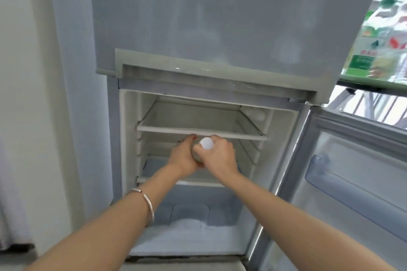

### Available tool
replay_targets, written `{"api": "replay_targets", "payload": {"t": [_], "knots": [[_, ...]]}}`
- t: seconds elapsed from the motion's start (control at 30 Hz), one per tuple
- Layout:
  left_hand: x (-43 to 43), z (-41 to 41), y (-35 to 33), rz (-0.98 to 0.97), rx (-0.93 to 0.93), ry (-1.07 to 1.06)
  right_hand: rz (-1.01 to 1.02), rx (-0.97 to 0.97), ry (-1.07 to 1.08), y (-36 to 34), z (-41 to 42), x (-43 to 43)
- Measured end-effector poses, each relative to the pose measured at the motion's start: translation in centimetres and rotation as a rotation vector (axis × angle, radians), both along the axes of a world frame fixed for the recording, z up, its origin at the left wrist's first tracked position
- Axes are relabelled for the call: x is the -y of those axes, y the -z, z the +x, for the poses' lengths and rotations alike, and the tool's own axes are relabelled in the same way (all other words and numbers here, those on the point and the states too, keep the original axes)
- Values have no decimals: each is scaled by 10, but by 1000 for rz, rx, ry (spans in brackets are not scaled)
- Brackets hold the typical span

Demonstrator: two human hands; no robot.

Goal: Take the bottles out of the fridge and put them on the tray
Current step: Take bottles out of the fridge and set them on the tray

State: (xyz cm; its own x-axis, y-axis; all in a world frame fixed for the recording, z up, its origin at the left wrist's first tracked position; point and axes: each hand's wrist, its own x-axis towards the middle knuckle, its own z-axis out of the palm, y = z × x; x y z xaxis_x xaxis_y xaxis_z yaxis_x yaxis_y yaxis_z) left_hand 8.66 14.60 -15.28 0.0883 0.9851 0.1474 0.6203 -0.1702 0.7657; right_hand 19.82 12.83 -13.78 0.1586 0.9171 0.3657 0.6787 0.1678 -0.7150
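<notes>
The fridge [220, 39] stands in front of me with its lower compartment open. Both my hands reach inside it, just below the upper shelf [198, 131]. Between them is a bottle with a white cap [206, 143]; most of its body is hidden by my fingers. My left hand [184, 156] wraps its left side and my right hand [218, 156] wraps its right side and top. A green tray [374, 80] shows at the far right behind the fridge, with several packaged bottles [383, 35] on it.
The lower fridge door [352, 182] hangs open to the right, with a clear door bin. A second shelf [187, 180] sits under my hands. Frost lines the compartment floor [189, 237]. A white wall [44, 94] stands to the left.
</notes>
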Motion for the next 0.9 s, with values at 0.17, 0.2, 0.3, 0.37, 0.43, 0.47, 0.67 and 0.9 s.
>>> {"api": "replay_targets", "payload": {"t": [0.17, 0.2, 0.3, 0.37, 0.43, 0.47, 0.67, 0.9], "knots": [[19, 32, -35, 102, 25, -24, 125, -68, -8, -32, 36, 16], [22, 36, -40, 91, 62, -31, 132, -77, -28, -33, 42, 16], [28, 51, -49, 61, 178, -36, 110, -159, -81, -28, 59, 29], [34, 65, -52, 57, 228, -35, 141, -219, -65, -15, 74, 46], [42, 74, -57, 77, 238, -27, 148, -267, -65, 4, 87, 65], [46, 80, -63, 97, 231, -14, 127, -281, -70, 12, 94, 76], [79, 102, -106, 332, 289, 214, 152, -310, -119, 7, 106, 108], [104, 114, -159, 618, 504, 376, 503, -313, -11, -68, 109, 105]]}}
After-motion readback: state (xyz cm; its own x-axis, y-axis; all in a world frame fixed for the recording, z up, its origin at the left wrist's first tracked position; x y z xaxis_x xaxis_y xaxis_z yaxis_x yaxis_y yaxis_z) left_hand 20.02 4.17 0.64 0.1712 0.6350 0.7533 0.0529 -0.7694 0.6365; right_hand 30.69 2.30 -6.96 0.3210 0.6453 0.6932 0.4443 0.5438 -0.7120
